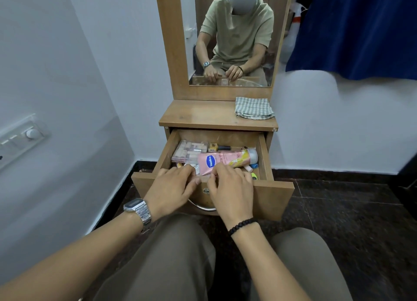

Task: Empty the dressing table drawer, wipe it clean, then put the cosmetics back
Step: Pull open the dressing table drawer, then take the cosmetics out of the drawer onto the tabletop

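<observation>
Left hand [172, 187], right hand [230, 189] hide drawer [262, 156] front items.

A pink lotion bottle [222, 161] lies in the brown wooden drawer [264, 156]; green-and-white checked cloth [253, 108] above, deep blue curtain [361, 29] beside
</observation>
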